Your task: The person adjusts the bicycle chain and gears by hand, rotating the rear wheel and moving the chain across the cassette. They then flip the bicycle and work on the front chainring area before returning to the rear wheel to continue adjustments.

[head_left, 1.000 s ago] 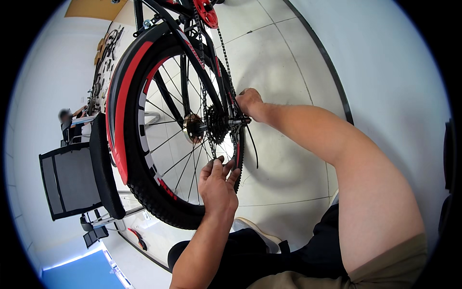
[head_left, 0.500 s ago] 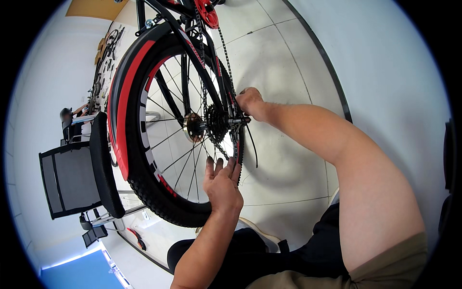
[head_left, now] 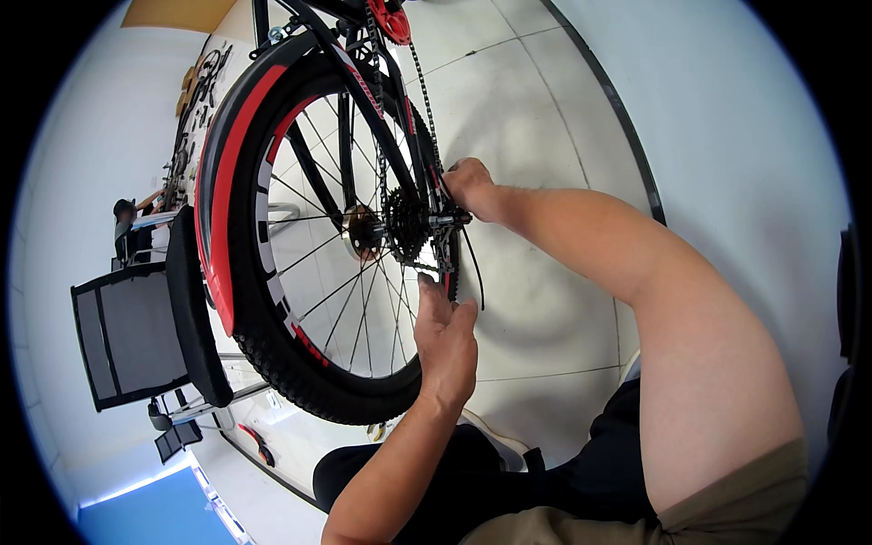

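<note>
The rear wheel of a black and red bicycle fills the middle, with a cassette and chain on its right side. Below the cassette hangs the rear derailleur. My left hand is just under it, fingers stretched upward and thumb apart; one fingertip is at the derailleur's lower end, and contact is unclear. My right hand is closed beside the frame's rear stay, above the axle; its fingertips and whatever they grip are hidden. A loose black cable hangs below the axle.
A red and black mudguard covers the tyre's left side. To the left stands a black mesh chair; beyond it a person is by a wall of bicycle parts. A white wall rises at the right.
My left hand has moved right and up, from beside the spokes to under the derailleur, and turned edge-on. My right hand stays by the stay, shifting only slightly.
</note>
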Tool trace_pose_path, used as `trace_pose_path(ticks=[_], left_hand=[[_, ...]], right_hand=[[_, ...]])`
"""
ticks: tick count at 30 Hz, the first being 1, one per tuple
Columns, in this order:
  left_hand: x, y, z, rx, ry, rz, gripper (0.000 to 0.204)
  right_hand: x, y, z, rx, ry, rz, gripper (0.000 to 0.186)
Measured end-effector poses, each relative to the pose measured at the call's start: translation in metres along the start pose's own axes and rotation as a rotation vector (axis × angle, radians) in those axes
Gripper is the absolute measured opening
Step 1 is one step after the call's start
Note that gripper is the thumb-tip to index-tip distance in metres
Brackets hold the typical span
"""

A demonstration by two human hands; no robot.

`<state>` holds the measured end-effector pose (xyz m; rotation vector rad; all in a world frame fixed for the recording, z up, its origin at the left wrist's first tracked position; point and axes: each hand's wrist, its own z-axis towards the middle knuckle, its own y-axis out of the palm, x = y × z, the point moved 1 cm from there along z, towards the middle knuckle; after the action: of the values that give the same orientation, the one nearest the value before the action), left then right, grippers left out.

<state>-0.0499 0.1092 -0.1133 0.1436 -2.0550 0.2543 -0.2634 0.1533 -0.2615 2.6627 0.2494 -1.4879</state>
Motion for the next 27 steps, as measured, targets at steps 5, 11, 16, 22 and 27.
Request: trace_pose_path(ticks=[5,11,16,22,27], left_hand=[[-0.011,-0.004,0.024,-0.037,0.097,-0.063,0.073],[-0.015,-0.008,0.038,-0.106,0.168,-0.160,0.070],[-0.017,-0.016,0.020,0.001,-0.131,-0.154,0.073],[0.037,0.010,-0.058,-0.070,-0.121,-0.152,0.057],[0.096,-0.045,-0.105,-0.259,0.646,0.130,0.043]], right_hand=[[0.002,0.000,0.005,0.001,0.059,0.001,0.029],[0.008,0.003,0.006,-0.015,0.065,0.034,0.030],[0.026,0.013,0.021,-0.067,-0.034,-0.024,0.031],[0.036,0.020,0.034,0.006,-0.125,-0.130,0.036],[0.028,0.009,0.022,0.048,-0.045,-0.065,0.046]])
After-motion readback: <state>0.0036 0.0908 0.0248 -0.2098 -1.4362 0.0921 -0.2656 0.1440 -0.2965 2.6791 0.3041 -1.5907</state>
